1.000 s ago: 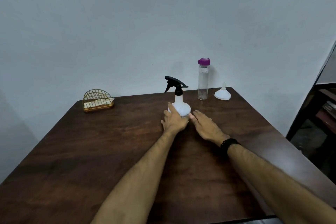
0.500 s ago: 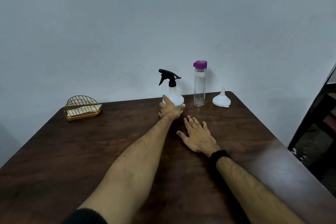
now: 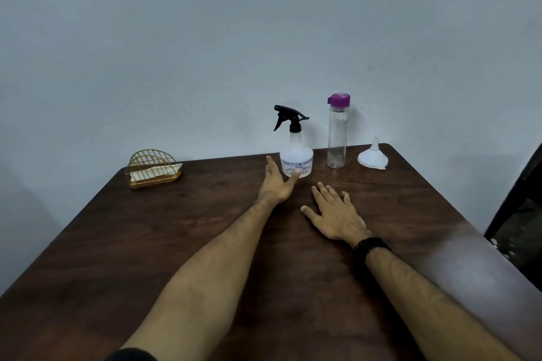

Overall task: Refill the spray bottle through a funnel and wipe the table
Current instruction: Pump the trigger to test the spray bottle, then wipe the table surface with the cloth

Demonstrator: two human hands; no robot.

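Where hands rest, beyond: clear bottle [image 3: 337, 138], funnel [image 3: 373, 157], wire holder [image 3: 153, 169].

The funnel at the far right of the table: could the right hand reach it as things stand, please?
Probably yes: the right hand lies flat and free on the table, and nothing stands between it and the funnel.

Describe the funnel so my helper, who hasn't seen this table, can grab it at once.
Look along the far edge of the dark wooden table, by the wall, to its right corner. There, right of the spray bottle and the clear purple-capped bottle, sits the funnel: small, white, mouth down, spout pointing up, the lowest of the three.
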